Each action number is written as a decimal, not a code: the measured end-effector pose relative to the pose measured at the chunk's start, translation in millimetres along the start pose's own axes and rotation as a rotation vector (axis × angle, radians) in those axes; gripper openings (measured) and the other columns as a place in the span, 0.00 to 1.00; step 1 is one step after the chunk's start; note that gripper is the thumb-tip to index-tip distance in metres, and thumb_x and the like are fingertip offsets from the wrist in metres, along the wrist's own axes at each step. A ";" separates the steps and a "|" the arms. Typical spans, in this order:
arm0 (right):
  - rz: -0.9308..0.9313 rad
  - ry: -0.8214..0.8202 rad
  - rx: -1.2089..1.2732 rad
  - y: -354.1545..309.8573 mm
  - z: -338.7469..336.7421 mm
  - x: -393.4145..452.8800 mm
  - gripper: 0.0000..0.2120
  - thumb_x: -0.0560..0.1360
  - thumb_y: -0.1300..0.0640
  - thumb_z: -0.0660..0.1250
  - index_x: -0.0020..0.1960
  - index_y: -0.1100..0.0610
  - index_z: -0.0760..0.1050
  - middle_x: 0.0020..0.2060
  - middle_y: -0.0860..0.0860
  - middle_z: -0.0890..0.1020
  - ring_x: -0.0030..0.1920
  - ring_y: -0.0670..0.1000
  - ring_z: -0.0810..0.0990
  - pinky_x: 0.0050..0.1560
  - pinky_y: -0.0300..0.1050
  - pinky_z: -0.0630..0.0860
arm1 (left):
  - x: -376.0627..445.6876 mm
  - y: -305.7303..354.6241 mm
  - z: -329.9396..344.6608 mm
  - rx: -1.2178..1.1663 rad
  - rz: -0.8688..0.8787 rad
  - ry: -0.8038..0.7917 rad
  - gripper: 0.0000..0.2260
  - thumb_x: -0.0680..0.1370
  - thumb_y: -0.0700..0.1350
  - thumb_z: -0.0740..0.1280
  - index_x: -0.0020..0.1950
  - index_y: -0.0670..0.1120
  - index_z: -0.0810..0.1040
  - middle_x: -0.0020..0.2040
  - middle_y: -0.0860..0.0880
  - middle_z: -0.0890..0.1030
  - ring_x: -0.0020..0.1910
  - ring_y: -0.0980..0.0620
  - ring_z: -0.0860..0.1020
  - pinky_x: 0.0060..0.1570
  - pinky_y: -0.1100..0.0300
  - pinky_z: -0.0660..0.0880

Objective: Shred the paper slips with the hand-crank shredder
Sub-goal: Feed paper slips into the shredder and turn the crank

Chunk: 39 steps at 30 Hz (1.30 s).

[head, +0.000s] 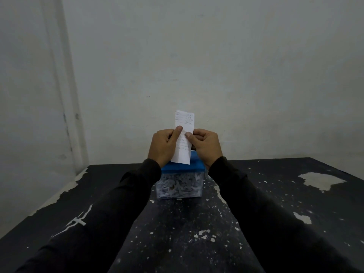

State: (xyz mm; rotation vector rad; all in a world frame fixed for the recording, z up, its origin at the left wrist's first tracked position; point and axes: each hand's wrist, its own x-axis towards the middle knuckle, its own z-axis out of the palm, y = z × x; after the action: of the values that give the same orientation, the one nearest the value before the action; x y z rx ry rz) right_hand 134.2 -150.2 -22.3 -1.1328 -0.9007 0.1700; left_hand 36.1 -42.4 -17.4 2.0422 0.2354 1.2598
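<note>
Two hands [184, 146] on one slip [183, 138]

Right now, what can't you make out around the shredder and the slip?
- Crank of the shredder: not seen in the head view; the right hand and wrist cover that side.
- Feed slot: hidden behind the paper slip and the left hand.
- Print on the slip: too small to read.
- Whether the slip's bottom edge has entered the blue lid: cannot tell.
</note>
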 end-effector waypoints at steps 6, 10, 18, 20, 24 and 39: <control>-0.034 0.026 -0.005 1.6 5.0 -3.1 0.04 0.80 0.63 0.69 0.53 0.61 0.81 0.45 0.52 0.87 0.46 0.51 0.86 0.47 0.47 0.84 | -1.6 -4.1 0.5 0.015 -0.007 0.013 0.24 0.85 0.56 0.62 0.39 0.39 0.82 0.35 0.46 0.84 0.33 0.44 0.80 0.31 0.49 0.75; -0.042 0.062 -0.054 0.8 1.9 -1.5 0.04 0.80 0.63 0.69 0.53 0.62 0.81 0.44 0.52 0.87 0.43 0.49 0.86 0.45 0.47 0.84 | 2.4 -4.5 -2.7 -0.092 -0.077 -0.097 0.21 0.86 0.52 0.61 0.46 0.36 0.82 0.42 0.45 0.85 0.36 0.53 0.82 0.34 0.58 0.77; -0.150 -0.066 -0.197 -3.8 -8.4 -3.5 0.18 0.77 0.63 0.72 0.64 0.57 0.72 0.45 0.63 0.85 0.45 0.59 0.86 0.45 0.54 0.85 | 4.0 -11.7 -10.1 -0.019 -0.033 -0.098 0.16 0.85 0.47 0.63 0.38 0.48 0.78 0.39 0.51 0.83 0.34 0.58 0.79 0.33 0.64 0.72; -0.158 -0.115 -0.249 -3.0 -8.3 -1.3 0.19 0.76 0.64 0.73 0.66 0.61 0.76 0.52 0.63 0.84 0.50 0.60 0.85 0.51 0.51 0.84 | 3.1 -10.6 -11.1 -0.027 -0.019 -0.096 0.16 0.85 0.47 0.63 0.38 0.48 0.77 0.38 0.51 0.82 0.33 0.58 0.78 0.33 0.63 0.72; -0.130 -0.147 -0.345 -3.0 -11.5 5.9 0.19 0.77 0.62 0.72 0.66 0.65 0.77 0.57 0.60 0.83 0.56 0.55 0.84 0.60 0.53 0.81 | 3.0 -7.0 -13.3 -0.082 -0.009 -0.149 0.14 0.86 0.49 0.62 0.46 0.44 0.81 0.42 0.49 0.83 0.38 0.53 0.79 0.37 0.60 0.74; 0.022 -0.111 -0.026 -18.2 -10.9 7.0 0.15 0.75 0.69 0.73 0.61 0.66 0.79 0.55 0.63 0.84 0.49 0.54 0.85 0.50 0.47 0.84 | -0.2 6.7 -12.3 -0.341 -0.224 -0.104 0.09 0.84 0.45 0.64 0.54 0.43 0.84 0.47 0.49 0.84 0.44 0.55 0.80 0.36 0.71 0.74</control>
State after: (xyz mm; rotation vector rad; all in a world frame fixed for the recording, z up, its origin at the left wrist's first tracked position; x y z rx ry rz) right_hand 140.7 -162.3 -4.7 -1.1665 -0.9914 0.2411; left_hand 24.4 -41.5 -9.9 1.7296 0.1808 0.9793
